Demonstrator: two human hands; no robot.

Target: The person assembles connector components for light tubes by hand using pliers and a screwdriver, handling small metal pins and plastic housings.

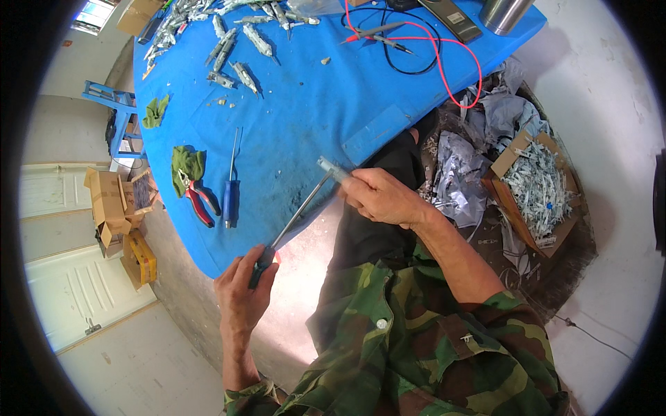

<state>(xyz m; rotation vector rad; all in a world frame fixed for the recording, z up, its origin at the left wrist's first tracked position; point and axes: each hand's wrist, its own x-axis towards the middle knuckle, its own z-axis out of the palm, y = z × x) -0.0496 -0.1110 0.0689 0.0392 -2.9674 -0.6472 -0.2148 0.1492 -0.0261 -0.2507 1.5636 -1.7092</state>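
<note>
In my left hand [243, 288] is a screwdriver [300, 213], its dark handle wrapped by my fingers and its long metal shaft slanting up to the right. The shaft's tip meets a small grey elongated part [331, 168], which my right hand [378, 197] pinches near the table's front edge. My fingers cover the part's near end, so its exact kind cannot be made out. To the left on the blue cloth lie a blue-handled screwdriver [232, 201] and red-handled pliers [200, 204], whose jaws rest on a green rag [187, 165].
Many similar grey parts [257, 40] are heaped at the far left of the blue-covered table [291, 104]. Red and black test leads [444, 52] lie far right beside a metal cylinder [505, 14]. On the floor at right stands a cardboard box [510, 201] of pale scraps.
</note>
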